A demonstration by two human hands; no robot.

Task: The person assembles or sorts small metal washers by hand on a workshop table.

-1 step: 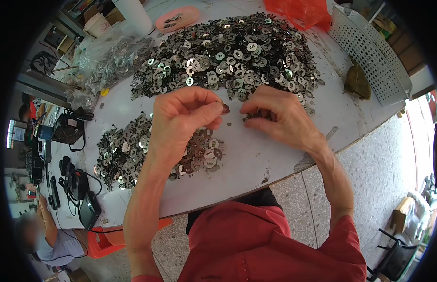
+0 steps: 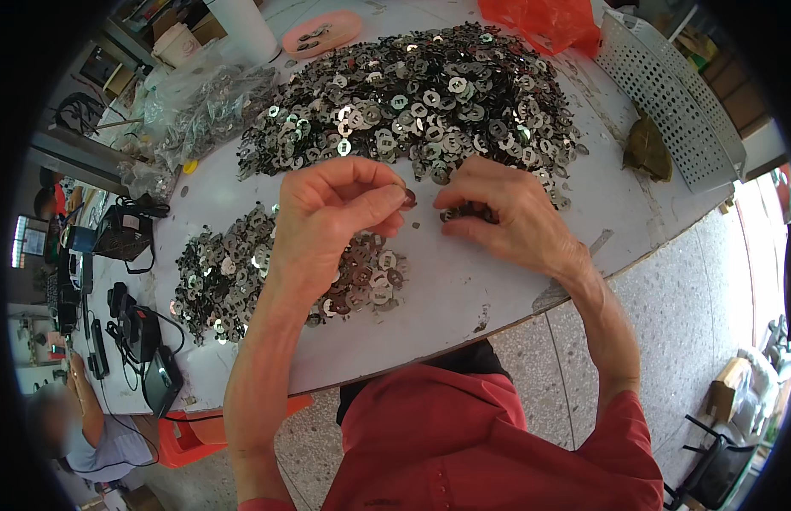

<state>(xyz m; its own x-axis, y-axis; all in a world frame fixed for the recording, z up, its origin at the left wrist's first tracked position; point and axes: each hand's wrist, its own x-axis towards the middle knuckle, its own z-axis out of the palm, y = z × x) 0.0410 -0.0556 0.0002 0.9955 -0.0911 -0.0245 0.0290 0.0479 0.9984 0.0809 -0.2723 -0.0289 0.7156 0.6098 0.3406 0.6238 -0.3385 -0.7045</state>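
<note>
Between the thumb and forefinger of my left hand (image 2: 340, 204) is a small round metal disc (image 2: 408, 198), dark reddish in tone. My right hand (image 2: 506, 213), just to its right, curls around several small metal pieces (image 2: 469, 211), partly covered by the fingers. Both hands hover over the pale table between two heaps. Beyond them spreads a large heap of flat slotted metal discs (image 2: 429, 102). A smaller heap of similar discs (image 2: 234, 272) lies to the left, partly behind my left wrist. One tiny piece (image 2: 416, 226) rests on the table between the hands.
A grey perforated plastic basket (image 2: 668, 94) stands at the right edge near a dry brown leaf (image 2: 647, 149). Clear plastic bags (image 2: 200, 111) of parts and a pink dish (image 2: 321, 34) sit at the back left. Black adapters (image 2: 140, 332) with cables lie left; another person (image 2: 89, 426) sits beyond.
My right hand has shifted very slightly, its fingers showing a little more of the pieces inside. The left hand stays nearly still with the disc.
</note>
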